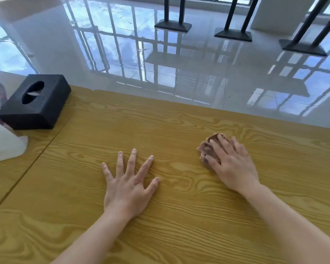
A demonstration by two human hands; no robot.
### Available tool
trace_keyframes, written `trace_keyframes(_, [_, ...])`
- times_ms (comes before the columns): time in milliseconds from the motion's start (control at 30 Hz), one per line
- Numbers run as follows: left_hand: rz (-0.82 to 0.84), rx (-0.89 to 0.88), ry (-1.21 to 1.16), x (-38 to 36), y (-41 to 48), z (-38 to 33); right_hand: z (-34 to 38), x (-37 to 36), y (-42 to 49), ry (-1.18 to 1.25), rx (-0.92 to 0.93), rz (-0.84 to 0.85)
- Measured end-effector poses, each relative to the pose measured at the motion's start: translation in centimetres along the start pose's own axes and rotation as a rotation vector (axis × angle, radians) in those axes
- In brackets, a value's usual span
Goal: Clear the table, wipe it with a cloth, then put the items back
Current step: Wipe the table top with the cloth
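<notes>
A yellow wood-grain table (179, 216) fills the lower view. My right hand (231, 164) presses down on a crumpled brown cloth (208, 147) on the table's right side, fingers curled over it. My left hand (128, 183) lies flat on the tabletop near the middle, fingers spread, holding nothing. A black tissue box (34, 102) stands on the adjoining table surface at the far left.
A white translucent plastic container (4, 145) sits at the left edge beside the tissue box. A seam (27, 168) separates two table surfaces. Beyond the far table edge lies a glossy tiled floor (179, 63) with black table bases (172, 25).
</notes>
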State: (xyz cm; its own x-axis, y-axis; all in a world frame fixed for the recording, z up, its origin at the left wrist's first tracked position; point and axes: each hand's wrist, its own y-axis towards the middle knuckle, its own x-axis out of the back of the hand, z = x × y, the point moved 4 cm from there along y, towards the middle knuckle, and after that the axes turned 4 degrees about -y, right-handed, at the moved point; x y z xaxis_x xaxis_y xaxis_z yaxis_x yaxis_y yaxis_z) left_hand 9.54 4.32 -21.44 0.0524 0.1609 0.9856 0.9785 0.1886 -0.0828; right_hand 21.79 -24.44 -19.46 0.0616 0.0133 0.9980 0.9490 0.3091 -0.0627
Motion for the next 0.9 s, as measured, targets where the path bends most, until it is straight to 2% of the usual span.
trace_keyframes(67, [-0.02, 0.007, -0.006, -0.1, 0.1, 0.1, -1.0, 0.7, 5.1, 0.054, -0.258, 0.045])
trace_keyframes(133, [-0.015, 0.0, -0.004, -0.1, 0.3, 0.3, 1.3, 1.0, 8.8, 0.114, -0.349, 0.069])
trace_keyframes(200, [-0.002, -0.007, -0.003, -0.1, 0.2, 0.2, 6.0, 1.0, 9.9, 0.138, -0.242, 0.105])
trace_keyframes(300, [0.01, 0.003, -0.063, 0.4, 0.0, 0.3, 12.7, 0.1, 6.4, 0.077, 0.133, 0.045])
trace_keyframes(367, [0.014, -0.014, -0.141, 1.1, -0.1, 0.9, 13.3, -0.6, 2.4, 0.051, 0.321, 0.025])
trace_keyframes(400, [0.023, -0.023, -0.185, 1.6, -0.3, 1.5, 12.1, -0.7, 1.4, 0.039, 0.36, 0.032])
trace_keyframes(467, [0.026, -0.042, -0.223, 2.4, -1.2, 3.4, 8.6, -0.4, 2.3, 0.029, 0.288, 0.047])
trace_keyframes(533, [0.013, -0.01, -0.155, 2.9, -2.6, 6.5, 6.2, 0.2, 5.0, 0.022, 0.08, 0.061])
trace_keyframes(600, [0.023, 0.069, -0.073, 3.2, -3.9, 9.8, 6.6, 1.0, 7.8, 0.044, -0.108, 0.044])
trace_keyframes(667, [0.055, 0.097, -0.034, 3.1, -4.8, 11.7, 10.0, 1.3, 9.0, 0.097, -0.157, 0.052])
trace_keyframes(733, [0.067, 0.103, -0.023, 2.9, -5.4, 12.1, 15.4, 0.8, 7.5, 0.1, -0.025, 0.072])
trace_keyframes(800, [0.051, 0.115, -0.015, 2.7, -5.5, 11.9, 20.8, 0.1, 3.4, 0.109, 0.231, 0.036])
trace_keyframes(900, [0.027, 0.098, -0.042, 2.9, -5.6, 12.1, 23.3, -0.7, -2.2, 0.078, 0.539, 0.024])
